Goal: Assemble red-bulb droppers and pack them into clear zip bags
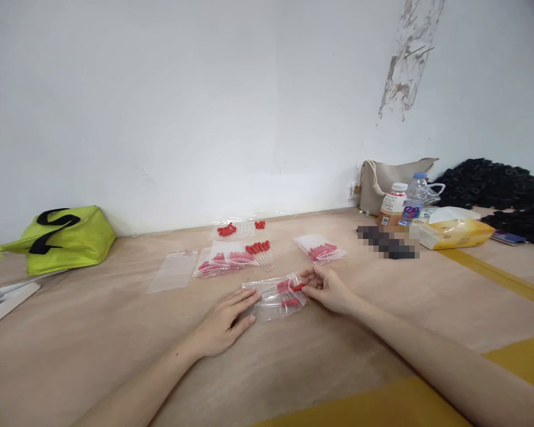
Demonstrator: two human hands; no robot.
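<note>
Left hand point(225, 323) flat, fingers spread, pinning clear bag point(273, 296); right hand point(327, 289) pinching bag's far end beside red-capped pipettes point(289, 287) inside.

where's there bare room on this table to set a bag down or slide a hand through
Bare tabletop runs from the left hand out to the green tote, and past the right hand toward the yellow tape line. It is crowded behind the held bag: packed bags, loose droppers, and bottles by the wall.
</note>
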